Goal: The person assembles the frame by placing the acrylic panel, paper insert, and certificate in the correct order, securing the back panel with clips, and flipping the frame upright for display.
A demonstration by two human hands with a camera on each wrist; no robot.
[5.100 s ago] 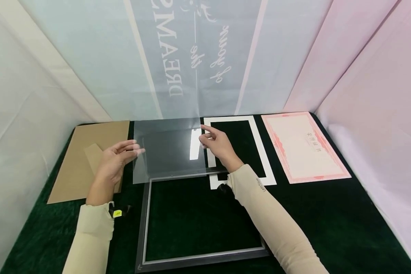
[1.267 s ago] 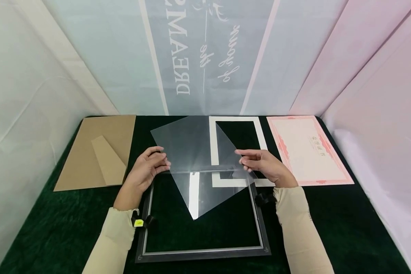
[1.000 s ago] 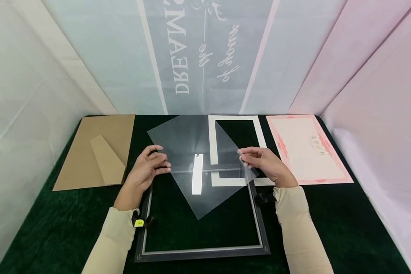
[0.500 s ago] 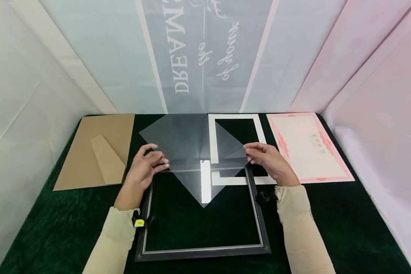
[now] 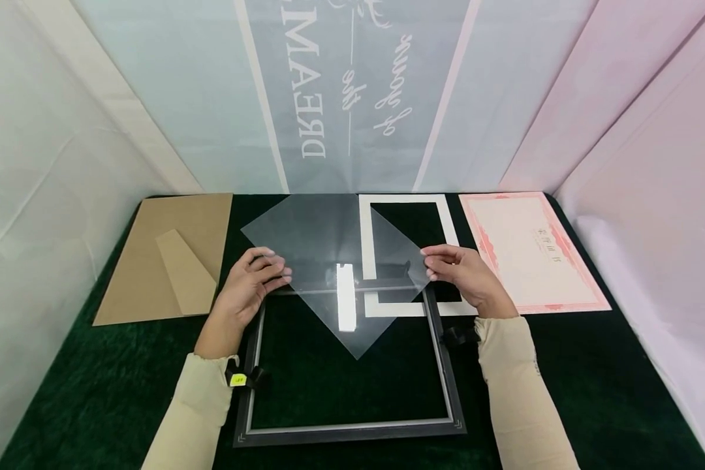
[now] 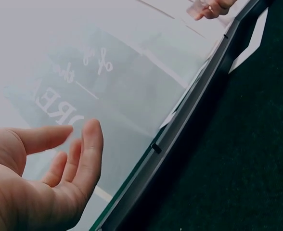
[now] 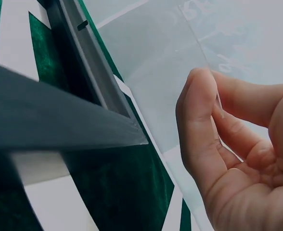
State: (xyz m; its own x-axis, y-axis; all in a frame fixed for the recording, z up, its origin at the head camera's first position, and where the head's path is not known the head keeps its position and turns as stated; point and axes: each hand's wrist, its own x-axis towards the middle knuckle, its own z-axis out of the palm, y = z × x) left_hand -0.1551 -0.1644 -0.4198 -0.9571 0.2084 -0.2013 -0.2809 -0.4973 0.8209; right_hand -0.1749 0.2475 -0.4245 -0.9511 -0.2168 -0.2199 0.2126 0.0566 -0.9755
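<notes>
A clear sheet (image 5: 323,248) with a bright reflection is turned diagonally above the far side of a black picture frame (image 5: 352,432). My right hand (image 5: 467,274) pinches the sheet near its right corner, its edge showing between thumb and fingers in the right wrist view. My left hand (image 5: 243,290) holds the left edge, fingers bent with thumb and index finger close together. One corner of the sheet points towards me over the frame's opening. Small dark tabs (image 6: 156,147) stand on the frame's inner edge in the left wrist view.
A brown backing board (image 5: 129,274) with a stand leg (image 5: 185,274) lies at the left. Right of the middle lies a white mat (image 5: 367,241), partly under the sheet and frame. A pink-bordered certificate (image 5: 517,241) is at the far right. Green cloth (image 5: 570,385) covers the table; curtains surround it.
The sheet, earlier square-on behind the frame, has been turned diagonally and come over the frame. In the last second it has turned slightly further, the right hand shifting a little right. The frame stays put.
</notes>
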